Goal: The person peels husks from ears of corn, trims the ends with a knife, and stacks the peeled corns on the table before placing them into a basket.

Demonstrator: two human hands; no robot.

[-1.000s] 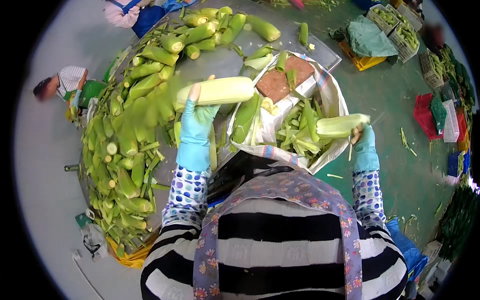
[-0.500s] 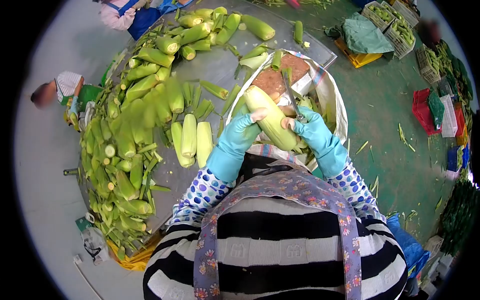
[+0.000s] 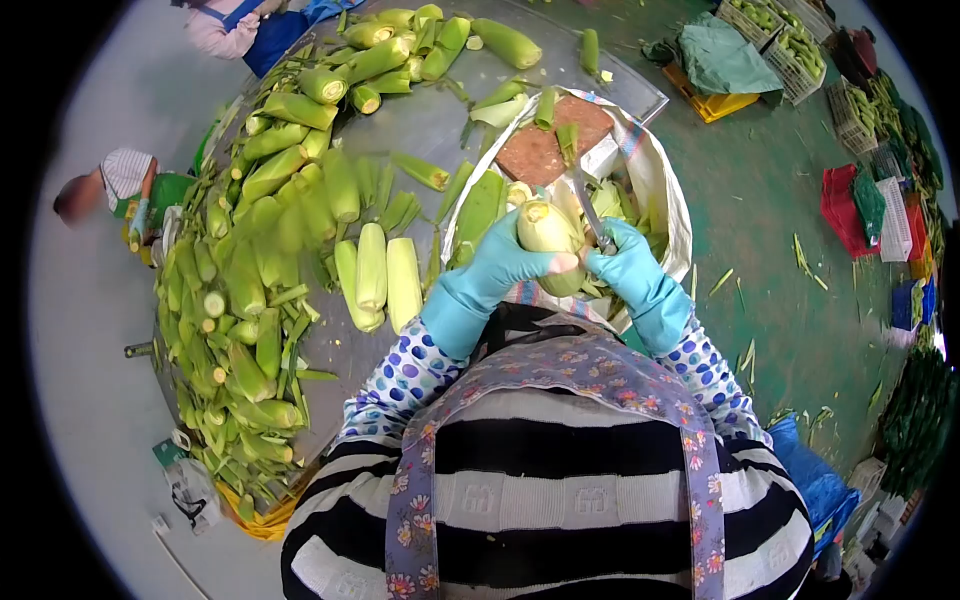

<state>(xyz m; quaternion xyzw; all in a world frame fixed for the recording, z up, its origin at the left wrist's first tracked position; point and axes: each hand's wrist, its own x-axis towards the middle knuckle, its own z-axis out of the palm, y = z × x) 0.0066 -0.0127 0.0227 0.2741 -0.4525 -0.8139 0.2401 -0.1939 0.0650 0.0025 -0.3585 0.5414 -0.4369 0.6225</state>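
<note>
In the head view my left hand [image 3: 497,256], in a blue-green glove with bare fingertips, is wrapped round an ear of corn [image 3: 548,228] in pale husk. Its cut stem end faces up toward me. My right hand [image 3: 628,262] grips a knife [image 3: 587,205], blade pointing away from me, and its thumb is right at the corn's side. Below both hands gapes a white woven sack [image 3: 672,190] with green husk pieces [image 3: 482,210] inside. A reddish-brown block [image 3: 545,148] lies at the sack's far side, with a cut green stub on it.
Unpeeled corn [image 3: 250,270] is heaped along the left of the metal table [image 3: 420,135]. Three trimmed ears [image 3: 371,268] lie left of the sack. Another person [image 3: 135,185] is at the far left, and one more at the top. Crates [image 3: 800,60] stand on the green floor at right.
The ear of corn has turned from lying lengthwise to showing its stem end toward me. My left hand has rolled with it; the knife stays in my right hand.
</note>
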